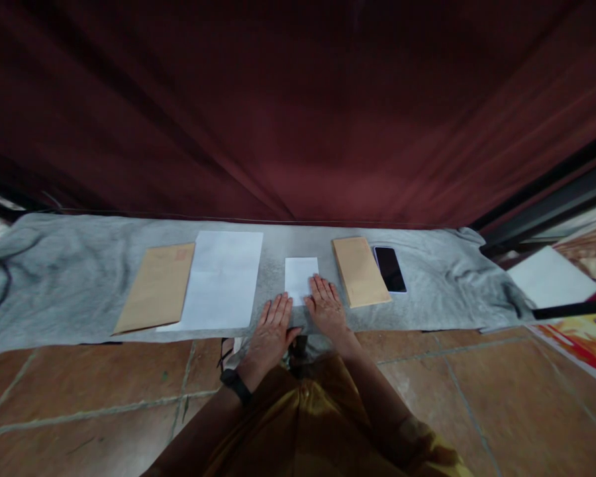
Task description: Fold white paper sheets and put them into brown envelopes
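A small white sheet of paper (299,275), perhaps folded, lies on the grey cloth in front of me. My right hand (326,308) rests flat with its fingertips on the paper's right edge. At the lower left corner of the paper is my left hand (273,329), its fingers stretched out and the thumb apart; a dark watch is on that wrist. Neither hand grips anything. Left of the hands are large white sheets (223,278), partly under a brown envelope (159,285). To the right sits a stack of narrower brown envelopes (361,271).
A phone (391,269) with a dark screen lies beside the right-hand envelopes. The grey cloth (437,278) covers a long narrow surface. Behind it hangs a dark red curtain (298,132). A white sheet (551,277) and a colourful printed item (581,338) are at the far right.
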The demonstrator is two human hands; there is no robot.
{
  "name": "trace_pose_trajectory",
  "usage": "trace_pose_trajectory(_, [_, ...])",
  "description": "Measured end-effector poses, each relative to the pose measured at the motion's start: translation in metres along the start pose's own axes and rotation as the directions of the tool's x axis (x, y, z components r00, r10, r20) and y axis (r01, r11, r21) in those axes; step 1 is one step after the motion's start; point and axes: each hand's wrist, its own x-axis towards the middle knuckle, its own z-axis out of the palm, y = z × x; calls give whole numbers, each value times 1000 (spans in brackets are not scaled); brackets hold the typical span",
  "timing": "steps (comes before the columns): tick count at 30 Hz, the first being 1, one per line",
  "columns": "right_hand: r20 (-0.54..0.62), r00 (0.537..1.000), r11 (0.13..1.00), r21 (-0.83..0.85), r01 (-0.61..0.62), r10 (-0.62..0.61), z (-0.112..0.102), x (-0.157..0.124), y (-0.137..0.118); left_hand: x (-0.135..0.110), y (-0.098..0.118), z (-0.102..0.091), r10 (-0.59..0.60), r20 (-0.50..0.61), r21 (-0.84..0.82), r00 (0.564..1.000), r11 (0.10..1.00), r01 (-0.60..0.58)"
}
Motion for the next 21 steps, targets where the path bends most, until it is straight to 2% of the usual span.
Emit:
trace_pose_trajectory(4, [-7,1000,1000,15,-23,23,-2,-3,2,-1,0,-4,13,-16,-21,1000,1000,-13])
trace_pose_trajectory(9, [4,999,998,50,-32,32,-9,6,0,4,12,-3,65,-23,-42,998,997,-66])
trace_pose_trajectory(12, [64,995,993,95,66,-72,-13,19,-8,6,17,4,55,-21,-46,998,997,-56])
trace_pose_trajectory(16, [169,950,957,169,234,-262,-6,37,-21,5,16,11,62,-10,-68,998,996,-62])
trace_pose_trajectory(18, [195,937,949,182,256,-290,1,44,-25,4,15,12,54,-8,-71,999,996,-54])
trace_pose_trajectory(21, [211,940,957,172,234,-268,11,53,-26,4,16,12,33,-11,-74,999,997,-34])
